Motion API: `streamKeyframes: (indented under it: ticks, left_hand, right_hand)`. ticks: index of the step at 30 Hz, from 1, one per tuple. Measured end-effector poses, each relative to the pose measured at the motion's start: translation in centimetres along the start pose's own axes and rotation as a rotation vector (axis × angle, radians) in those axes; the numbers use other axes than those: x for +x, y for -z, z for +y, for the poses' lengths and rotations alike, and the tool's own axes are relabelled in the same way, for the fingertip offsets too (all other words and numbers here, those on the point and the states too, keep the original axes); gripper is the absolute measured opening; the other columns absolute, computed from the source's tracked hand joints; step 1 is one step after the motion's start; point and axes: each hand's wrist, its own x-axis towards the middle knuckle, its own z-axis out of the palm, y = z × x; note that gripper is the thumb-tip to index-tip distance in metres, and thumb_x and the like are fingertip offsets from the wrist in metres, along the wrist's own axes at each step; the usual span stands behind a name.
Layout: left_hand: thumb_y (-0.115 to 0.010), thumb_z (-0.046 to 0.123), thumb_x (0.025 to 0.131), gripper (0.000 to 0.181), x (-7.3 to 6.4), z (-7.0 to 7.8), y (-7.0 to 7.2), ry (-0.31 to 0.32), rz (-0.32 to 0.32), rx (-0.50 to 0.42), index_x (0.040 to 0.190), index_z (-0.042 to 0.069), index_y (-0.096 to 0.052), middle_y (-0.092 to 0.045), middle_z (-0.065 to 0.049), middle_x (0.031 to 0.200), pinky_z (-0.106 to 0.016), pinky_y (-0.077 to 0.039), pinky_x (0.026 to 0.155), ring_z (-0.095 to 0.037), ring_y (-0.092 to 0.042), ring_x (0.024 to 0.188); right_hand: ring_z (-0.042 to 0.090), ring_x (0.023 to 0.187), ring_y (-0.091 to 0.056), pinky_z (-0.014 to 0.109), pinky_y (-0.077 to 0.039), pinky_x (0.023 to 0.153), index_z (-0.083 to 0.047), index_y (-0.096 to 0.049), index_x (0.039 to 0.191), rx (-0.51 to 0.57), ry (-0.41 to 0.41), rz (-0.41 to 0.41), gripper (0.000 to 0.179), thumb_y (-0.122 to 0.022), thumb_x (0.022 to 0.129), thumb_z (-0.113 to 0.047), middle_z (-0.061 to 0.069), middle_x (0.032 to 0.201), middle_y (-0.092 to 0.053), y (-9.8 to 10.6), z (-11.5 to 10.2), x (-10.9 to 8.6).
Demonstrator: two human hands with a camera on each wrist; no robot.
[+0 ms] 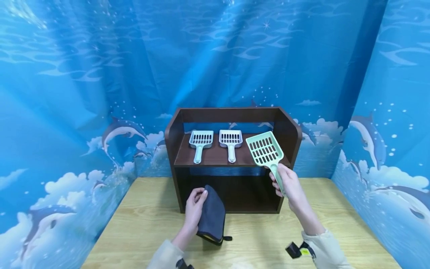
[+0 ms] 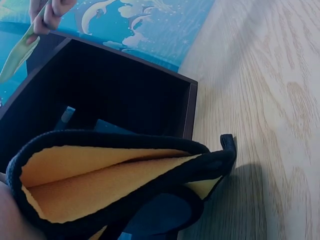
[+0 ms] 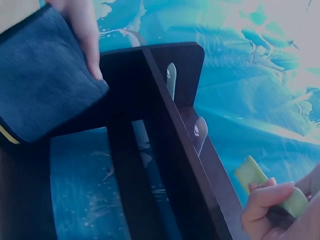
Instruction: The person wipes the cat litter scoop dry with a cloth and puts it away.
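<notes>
My right hand (image 1: 289,185) grips the handle of a green slotted litter scoop (image 1: 265,148), its head raised in front of the right end of the upper shelf. In the right wrist view, the fingers (image 3: 267,200) curl round that handle. A folded dark blue cloth (image 1: 212,215) hangs from my left hand (image 1: 195,209), pinched at its upper corner between thumb and fingers. The left wrist view looks into the folds, where a yellow inner side (image 2: 100,185) with black edging shows. Two more scoops, one pale green (image 1: 201,140) and one whitish (image 1: 230,139), lie on the upper shelf.
A dark brown two-tier shelf (image 1: 231,165) stands on the light wooden table (image 1: 144,224), just beyond both hands. Behind and at the sides hangs a blue curtain (image 1: 215,56) printed with dolphins. The cloth hangs before the lower compartment's left part.
</notes>
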Motion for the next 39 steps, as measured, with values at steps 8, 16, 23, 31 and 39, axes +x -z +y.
streamKeyframes:
  ticks: [8,16,23,31,39]
  left_hand:
    - [-0.060,0.023,0.103,0.032,0.3,-0.3,1.4,0.002,0.028,0.016,0.121,-0.003,-0.060,-0.070,-0.017,0.111,-0.025,-0.050,0.075,-0.012,-0.063,0.088]
    - [-0.060,0.022,0.104,0.031,0.3,-0.5,2.3,0.019,0.044,0.025,0.121,-0.003,-0.059,-0.069,-0.016,0.111,-0.024,-0.049,0.077,-0.010,-0.061,0.089]
    - [-0.059,0.019,0.104,0.031,0.5,-1.1,3.2,0.005,0.062,0.022,0.122,-0.007,-0.058,-0.069,-0.016,0.109,-0.023,-0.048,0.076,-0.009,-0.060,0.087]
    - [-0.057,0.019,0.105,0.032,0.3,-1.4,4.5,0.008,0.089,0.043,0.123,-0.008,-0.057,-0.069,-0.016,0.112,-0.022,-0.047,0.078,-0.005,-0.059,0.089]
    - [-0.056,0.021,0.105,0.034,0.1,-2.3,5.5,0.047,0.119,0.045,0.124,-0.007,-0.056,-0.069,-0.011,0.112,-0.021,-0.045,0.079,-0.004,-0.057,0.089]
  right_hand:
    - [0.007,0.061,-0.049,0.022,-0.045,0.050,0.011,-0.045,0.125,-0.018,-0.005,-0.067,0.042,-0.026,0.112,-0.025,-0.003,0.081,-0.053,0.7,-1.6,4.9]
    - [0.009,0.062,-0.052,0.025,-0.048,0.053,0.016,-0.044,0.134,-0.136,-0.063,-0.076,0.049,-0.026,0.111,-0.024,0.002,0.083,-0.056,0.9,-2.2,8.9]
    - [0.007,0.055,-0.047,0.024,-0.041,0.047,0.012,-0.050,0.130,-0.256,-0.110,-0.081,0.046,-0.028,0.110,-0.022,0.004,0.081,-0.057,1.0,-2.1,10.7]
    - [0.008,0.052,-0.044,0.023,-0.038,0.044,0.011,-0.054,0.128,-0.351,-0.130,-0.104,0.045,-0.028,0.106,-0.019,0.005,0.080,-0.057,1.4,-2.0,11.6]
    - [0.009,0.050,-0.047,0.024,-0.043,0.047,0.013,-0.054,0.130,-0.415,-0.132,-0.142,0.045,-0.030,0.109,-0.020,0.004,0.072,-0.055,1.8,-2.2,11.8]
